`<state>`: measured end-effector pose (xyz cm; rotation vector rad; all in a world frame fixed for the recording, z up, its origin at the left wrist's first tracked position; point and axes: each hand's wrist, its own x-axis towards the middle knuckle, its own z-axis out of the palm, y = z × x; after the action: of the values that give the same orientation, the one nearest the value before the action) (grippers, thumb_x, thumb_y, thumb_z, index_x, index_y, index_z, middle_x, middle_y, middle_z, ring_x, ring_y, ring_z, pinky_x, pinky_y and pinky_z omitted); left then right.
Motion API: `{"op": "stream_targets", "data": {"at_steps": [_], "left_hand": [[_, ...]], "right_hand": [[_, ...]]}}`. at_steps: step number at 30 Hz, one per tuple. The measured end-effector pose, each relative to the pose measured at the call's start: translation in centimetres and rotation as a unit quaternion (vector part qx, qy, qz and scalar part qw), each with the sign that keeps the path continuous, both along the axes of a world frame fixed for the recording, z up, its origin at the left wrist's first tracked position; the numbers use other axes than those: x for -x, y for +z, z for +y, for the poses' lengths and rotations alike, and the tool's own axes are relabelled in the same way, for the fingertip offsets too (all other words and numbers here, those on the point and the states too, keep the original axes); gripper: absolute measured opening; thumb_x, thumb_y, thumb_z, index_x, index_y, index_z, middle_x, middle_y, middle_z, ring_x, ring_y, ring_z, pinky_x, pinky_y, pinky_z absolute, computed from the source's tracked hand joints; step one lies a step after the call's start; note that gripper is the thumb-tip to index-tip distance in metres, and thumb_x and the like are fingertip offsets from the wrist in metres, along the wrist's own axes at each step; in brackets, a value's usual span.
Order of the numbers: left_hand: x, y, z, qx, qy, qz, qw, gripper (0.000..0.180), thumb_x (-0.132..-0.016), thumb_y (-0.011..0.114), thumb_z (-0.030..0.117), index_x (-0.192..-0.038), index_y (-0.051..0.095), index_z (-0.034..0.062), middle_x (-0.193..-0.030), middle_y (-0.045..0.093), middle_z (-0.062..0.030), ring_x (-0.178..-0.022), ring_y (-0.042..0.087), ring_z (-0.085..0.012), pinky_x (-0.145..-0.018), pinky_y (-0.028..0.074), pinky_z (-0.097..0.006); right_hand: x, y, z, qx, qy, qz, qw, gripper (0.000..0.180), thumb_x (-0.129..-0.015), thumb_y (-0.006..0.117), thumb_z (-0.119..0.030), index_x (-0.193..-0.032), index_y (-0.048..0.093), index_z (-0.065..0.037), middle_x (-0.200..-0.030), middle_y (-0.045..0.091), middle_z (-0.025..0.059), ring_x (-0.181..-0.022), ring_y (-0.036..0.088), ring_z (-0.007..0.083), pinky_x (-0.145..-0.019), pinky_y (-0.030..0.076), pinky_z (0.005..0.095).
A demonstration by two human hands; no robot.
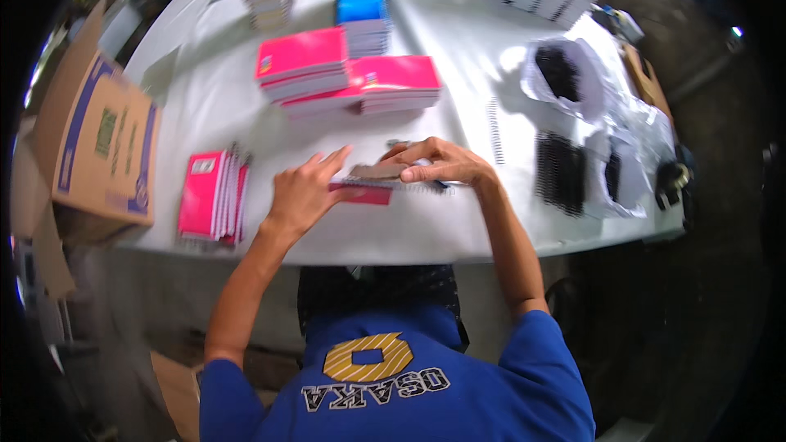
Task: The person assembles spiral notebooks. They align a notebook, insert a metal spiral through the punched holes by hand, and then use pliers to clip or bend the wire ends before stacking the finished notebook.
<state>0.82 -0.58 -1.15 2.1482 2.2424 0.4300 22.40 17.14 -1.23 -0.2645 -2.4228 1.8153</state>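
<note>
Work area: table [463,233] with a smooth white covering, beneath and around both hands; dark floor [729,295] beyond the table edge, right of the hands. Markings: printed text, blue bands and a dark-green panel on the open cardboard carton [131,151], left of the hands; small pale label on the top cover of the pink notebook pile [205,196], between carton and left hand; lettering and a striped yellow numeral on the blue T-shirt [491,385], nearer the body than the hands.

Workpiece: pink notebook [364,195], between the hands, low over the table; glossy pink cover strip visible, spiral binding along the far edge, brownish-grey layer above; detail blurred.

Left hand [299,192]: fingers extended and loosely spread, thumb against the notebook's left end; firmness of grip not discernible. Right hand [449,162]: thumb and bent fingers pinching the notebook's right end.

Beyond the hands: pink-covered stacks [303,53], then blue-covered stacks [362,6]. Right of the right hand: single loose coil [495,131], bundle of black coils [561,172], and white plastic bag [594,74] containing further black coils.
</note>
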Motion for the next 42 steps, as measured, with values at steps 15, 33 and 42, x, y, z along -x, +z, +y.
{"op": "stream_targets", "data": {"at_steps": [15, 33, 42], "left_hand": [[1.3, -3.1, -0.7, -0.173, 0.008, -0.362, 0.916, 0.113, -0.061, 0.088, 0.024, -0.154, 0.023, 0.0189, -0.133, 0.058, -0.0164, -0.12, 0.059, -0.0294, -0.088, 0.057, -0.034], [1.2, -4.8, -1.3, -0.138, 0.019, -0.546, 0.826, 0.102, -0.075, 0.078, 0.005, -0.154, 0.015, 0.014, -0.134, 0.058, -0.0126, -0.121, 0.057, -0.026, -0.094, 0.057, -0.033], [3.0, -5.2, -1.1, -0.042, -0.057, -0.645, 0.761, 0.05, -0.085, 0.074, 0.018, -0.131, 0.059, 0.005, -0.128, 0.064, -0.007, -0.102, 0.059, -0.0066, -0.084, 0.054, -0.022]], "right_hand": [[2.5, 0.2, -0.5, -0.038, -0.014, -0.083, 0.996, 0.061, -0.081, 0.07, -0.047, -0.114, 0.069, 0.004, -0.117, 0.065, 0.0164, -0.106, 0.058, 0.0254, -0.098, 0.04, 0.0372], [4.2, 1.0, -1.9, -0.046, -0.051, -0.094, 0.993, 0.065, -0.081, 0.069, -0.051, -0.115, 0.068, 0.004, -0.117, 0.065, 0.0151, -0.104, 0.059, 0.0243, -0.093, 0.044, 0.0398], [-4.2, 0.1, 0.9, -0.571, -0.305, -0.061, 0.76, 0.051, -0.071, 0.084, -0.03, -0.119, 0.07, -0.016, -0.129, 0.057, 0.0214, -0.121, 0.052, 0.0327, -0.103, 0.037, 0.0406]]}}
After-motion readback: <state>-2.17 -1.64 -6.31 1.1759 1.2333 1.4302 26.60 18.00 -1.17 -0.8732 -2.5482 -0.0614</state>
